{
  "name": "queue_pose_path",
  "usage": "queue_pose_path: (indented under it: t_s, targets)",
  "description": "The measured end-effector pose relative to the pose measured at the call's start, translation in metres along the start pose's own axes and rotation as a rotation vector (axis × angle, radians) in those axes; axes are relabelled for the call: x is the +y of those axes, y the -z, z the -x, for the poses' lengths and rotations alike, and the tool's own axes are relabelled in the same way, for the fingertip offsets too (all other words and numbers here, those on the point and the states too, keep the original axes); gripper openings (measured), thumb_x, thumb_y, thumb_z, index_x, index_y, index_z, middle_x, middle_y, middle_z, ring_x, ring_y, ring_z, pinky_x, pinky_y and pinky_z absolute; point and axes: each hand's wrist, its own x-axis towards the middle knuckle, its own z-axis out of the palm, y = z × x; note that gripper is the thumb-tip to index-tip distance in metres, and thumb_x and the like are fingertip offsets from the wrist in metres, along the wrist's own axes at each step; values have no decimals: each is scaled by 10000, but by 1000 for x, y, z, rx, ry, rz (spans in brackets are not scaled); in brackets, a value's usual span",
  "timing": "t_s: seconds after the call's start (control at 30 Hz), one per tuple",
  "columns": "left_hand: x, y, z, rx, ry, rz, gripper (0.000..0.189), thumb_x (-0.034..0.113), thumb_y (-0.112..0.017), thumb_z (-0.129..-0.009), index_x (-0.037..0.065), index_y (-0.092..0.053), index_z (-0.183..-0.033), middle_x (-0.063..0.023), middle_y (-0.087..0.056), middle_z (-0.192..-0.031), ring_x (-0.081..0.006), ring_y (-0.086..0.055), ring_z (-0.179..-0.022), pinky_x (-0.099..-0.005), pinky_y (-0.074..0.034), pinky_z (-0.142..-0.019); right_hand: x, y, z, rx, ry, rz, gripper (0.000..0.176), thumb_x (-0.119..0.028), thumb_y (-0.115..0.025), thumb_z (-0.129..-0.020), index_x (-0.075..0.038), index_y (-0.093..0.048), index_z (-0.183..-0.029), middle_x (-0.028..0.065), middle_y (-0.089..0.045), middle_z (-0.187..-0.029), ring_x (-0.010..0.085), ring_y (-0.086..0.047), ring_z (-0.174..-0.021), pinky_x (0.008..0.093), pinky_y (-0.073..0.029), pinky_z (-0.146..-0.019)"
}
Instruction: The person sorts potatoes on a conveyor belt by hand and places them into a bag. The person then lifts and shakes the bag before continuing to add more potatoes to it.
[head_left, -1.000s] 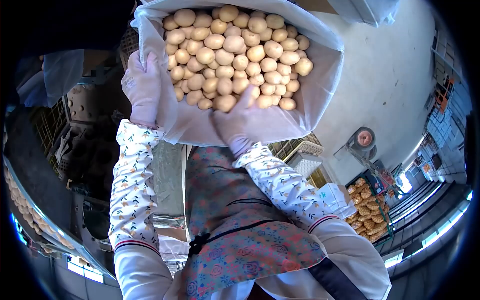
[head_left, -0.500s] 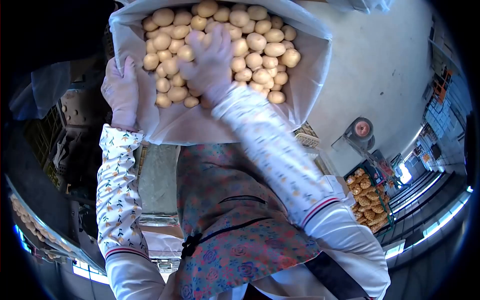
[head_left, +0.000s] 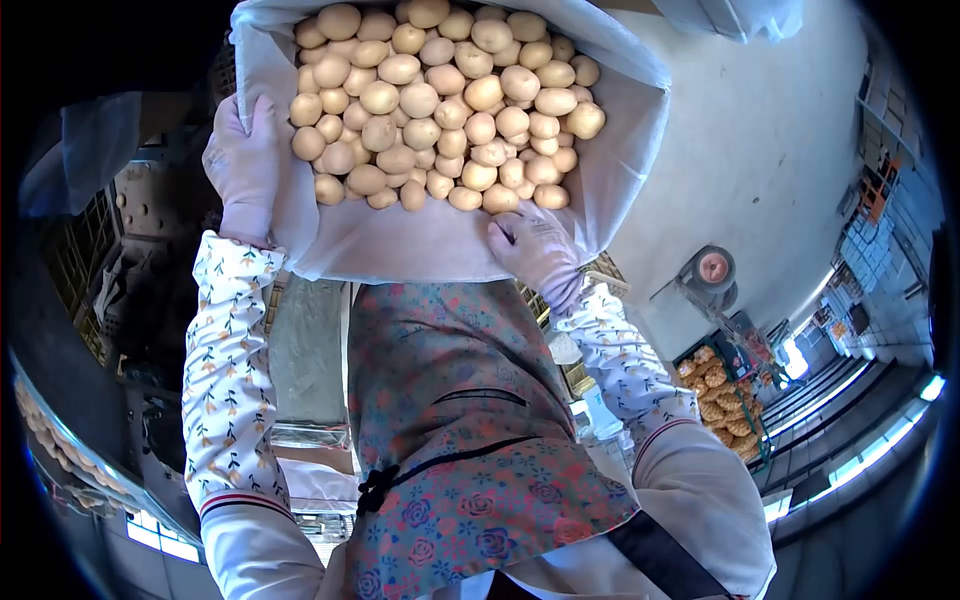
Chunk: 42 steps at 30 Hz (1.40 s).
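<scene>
A container with a white liner [head_left: 400, 243] is full of round, pale yellow potatoes [head_left: 420, 100]. At its left side, my gloved left hand [head_left: 243, 165] grips the lined rim, thumb inside and fingers outside. My gloved right hand [head_left: 537, 250] is at the near right part of the liner, just below the lowest potatoes. Its fingers are curled in; whether they pinch the liner or anything else is hidden.
Filled net bags [head_left: 722, 400] are stacked in a crate at the lower right. A wheeled cart [head_left: 712, 268] stands on the floor right of the container. More potatoes [head_left: 65, 440] lie on dark machinery at the lower left.
My right hand has moved from on top of the potatoes down and right to the container's near side, and its fingers have curled. My left hand stays on the rim.
</scene>
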Motion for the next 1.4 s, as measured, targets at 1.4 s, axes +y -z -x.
queue_pose_path:
  t_s: [1.4]
  targets:
    - [-3,-2,-1,0,1,-4,357,403,-612,-889,98,-634,-1075,-128,-703,-913,-319,-676,-865,-392,-513,-785,-6,69,-111,912,198,23,464,-369,-668,-822,-24,-599,-1124,140,-651,-852,337,-623,-818,449,-501,-734]
